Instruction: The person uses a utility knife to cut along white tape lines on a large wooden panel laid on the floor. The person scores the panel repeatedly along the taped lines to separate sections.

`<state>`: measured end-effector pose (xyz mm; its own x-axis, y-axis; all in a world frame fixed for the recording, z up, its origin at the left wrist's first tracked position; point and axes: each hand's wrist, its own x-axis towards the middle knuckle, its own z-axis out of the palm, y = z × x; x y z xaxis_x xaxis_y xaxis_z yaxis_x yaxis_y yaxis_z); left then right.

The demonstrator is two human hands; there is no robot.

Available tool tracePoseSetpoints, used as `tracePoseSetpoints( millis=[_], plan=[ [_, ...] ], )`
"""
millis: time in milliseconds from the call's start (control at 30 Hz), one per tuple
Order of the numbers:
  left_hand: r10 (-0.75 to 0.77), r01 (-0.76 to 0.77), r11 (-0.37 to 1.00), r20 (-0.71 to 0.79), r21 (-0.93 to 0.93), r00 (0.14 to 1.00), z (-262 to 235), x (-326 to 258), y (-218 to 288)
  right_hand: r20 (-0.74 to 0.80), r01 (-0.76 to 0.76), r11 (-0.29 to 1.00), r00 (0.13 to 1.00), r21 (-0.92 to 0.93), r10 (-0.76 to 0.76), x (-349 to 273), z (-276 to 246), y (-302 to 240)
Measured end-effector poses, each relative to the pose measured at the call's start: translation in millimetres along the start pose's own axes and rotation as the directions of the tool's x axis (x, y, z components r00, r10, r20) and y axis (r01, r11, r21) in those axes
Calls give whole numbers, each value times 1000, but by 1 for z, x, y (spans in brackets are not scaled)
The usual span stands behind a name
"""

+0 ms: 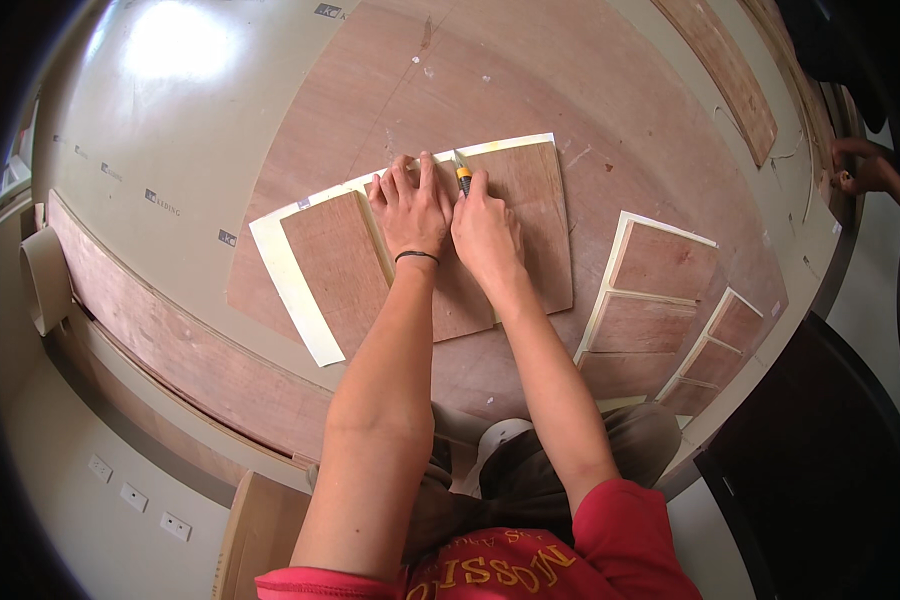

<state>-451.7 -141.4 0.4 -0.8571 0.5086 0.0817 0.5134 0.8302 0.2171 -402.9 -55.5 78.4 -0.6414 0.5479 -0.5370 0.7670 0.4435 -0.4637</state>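
My right hand [488, 235] grips a yellow and black utility knife [463, 179], its blade at the far edge of a cream sheet [295, 290]. On that sheet lie thin wooden boards, among them a left board [332, 255] and a right board [538, 215]. Close beside the knife, my left hand [412, 212] presses down with fingers spread, its fingertips near the sheet's far edge. A thin dark band circles the left wrist. My palms hide part of the boards between them.
A large reddish plywood sheet [370, 110] lies underneath, over a glossy beige surface [180, 120]. To the right are a cream-edged panel with boards [652, 325] and a smaller one [738, 320]. A long wood strip [725, 75] lies far right, near another person's hand [865, 172].
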Motion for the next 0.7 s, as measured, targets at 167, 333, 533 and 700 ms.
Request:
tracePoseSetpoints(
  millis=[167, 333, 533, 700],
  plan=[
    [4, -4, 1000, -14, -1, 1000, 1, 1, -2, -4, 10, 1000, 1000, 7, -10, -1, 0, 0],
    [-1, 1, 1000, 17, 1, 1000, 0, -1, -3, -8, -20, 1000, 1000, 16, 20, -2, 2, 2],
    [-5, 5, 1000, 31, 4, 1000, 1, 1, -2, -40, -22, 1000, 999, 10, 23, -5, 5, 2],
    [7, -6, 1000, -2, 17, 1000, 1, 1, -3, -10, 21, 1000, 1000, 2, -21, -2, 4, 7]
  ],
)
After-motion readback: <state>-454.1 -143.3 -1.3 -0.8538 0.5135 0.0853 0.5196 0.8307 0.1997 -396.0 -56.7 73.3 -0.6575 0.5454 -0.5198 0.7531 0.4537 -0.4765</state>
